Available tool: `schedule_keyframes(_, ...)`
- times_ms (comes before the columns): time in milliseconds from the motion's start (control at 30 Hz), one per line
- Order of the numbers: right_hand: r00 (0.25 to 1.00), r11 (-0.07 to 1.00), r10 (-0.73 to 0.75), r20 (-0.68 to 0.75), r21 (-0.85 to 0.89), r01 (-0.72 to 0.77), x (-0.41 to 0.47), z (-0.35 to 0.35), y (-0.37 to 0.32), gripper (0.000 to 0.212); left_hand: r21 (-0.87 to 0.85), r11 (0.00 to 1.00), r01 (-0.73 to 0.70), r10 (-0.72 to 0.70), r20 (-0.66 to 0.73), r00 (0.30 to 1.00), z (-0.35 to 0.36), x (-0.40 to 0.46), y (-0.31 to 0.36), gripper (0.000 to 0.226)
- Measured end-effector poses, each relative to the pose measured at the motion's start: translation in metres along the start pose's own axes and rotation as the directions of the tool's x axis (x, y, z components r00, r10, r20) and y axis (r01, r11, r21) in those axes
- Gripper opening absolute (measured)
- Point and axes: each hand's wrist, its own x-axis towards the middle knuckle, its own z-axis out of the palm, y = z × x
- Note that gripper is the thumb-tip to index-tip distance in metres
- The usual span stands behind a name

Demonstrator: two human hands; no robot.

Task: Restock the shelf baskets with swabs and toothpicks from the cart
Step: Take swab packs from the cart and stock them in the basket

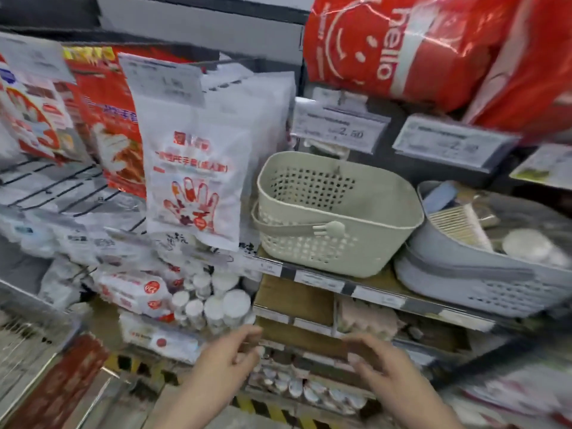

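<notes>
— Above the two hands, what sits on the shelf?

— A cream basket (334,218) stands straight up from the right hand (387,366), on the shelf edge (318,278), its handle folded down along the front. Nothing shows inside it. Just to its right, up and out from the right hand, a grey basket (483,274) leans tilted, with toothpicks (458,224) and a round white tub inside.

— And the hands themselves?

— Both are raised low in view, palms turned toward each other, well apart. The left hand (229,354) has its fingers loosely bent, the right one too. Blur hides the fingertips, so I cannot tell whether either one pinches anything; nothing is plainly held.

— Where are the swabs?

— Just above the left hand, a cluster of round white swab tubs (213,305) stands on a lower level, beside packs with red labels. Further up from that hand hangs a white glove pack (195,168) printed with a red hand. Price tags (340,125) hang above the cream basket, under a red bag (402,48) reading "hello".
</notes>
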Motion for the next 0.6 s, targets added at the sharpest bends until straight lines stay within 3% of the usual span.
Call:
schedule_keyframes(133,0.960,0.988,-0.155,-0.233,-0.018,0.156,-0.005,-0.045,-0.017,0.019,0.066,0.977,-0.202,0.207,-0.078,0.975,0.006,0.010,0.052,0.026)
schedule_keyframes(233,0.863,0.954,-0.297,-0.408,-0.103,0.280,0.010,-0.065,-0.028,0.022,0.170,0.911,-0.376,0.405,-0.198,0.892,-0.009,0.018,0.090,0.027)
schedule_keyframes(367,0.734,0.910,-0.412,-0.539,-0.214,0.354,0.039,-0.082,-0.039,0.029,0.265,0.827,-0.496,0.558,-0.278,0.782,-0.035,0.039,0.133,0.024)
schedule_keyframes(467,0.739,0.895,-0.441,-0.509,-0.314,0.318,0.061,-0.094,-0.049,0.025,0.344,0.786,-0.514,0.610,-0.296,0.735,-0.049,0.066,0.156,0.023)
schedule_keyframes(600,0.806,0.912,-0.372,-0.460,-0.342,0.226,0.084,-0.107,-0.056,0.025,0.416,0.768,-0.487,0.603,-0.216,0.768,-0.057,0.111,0.171,0.021)
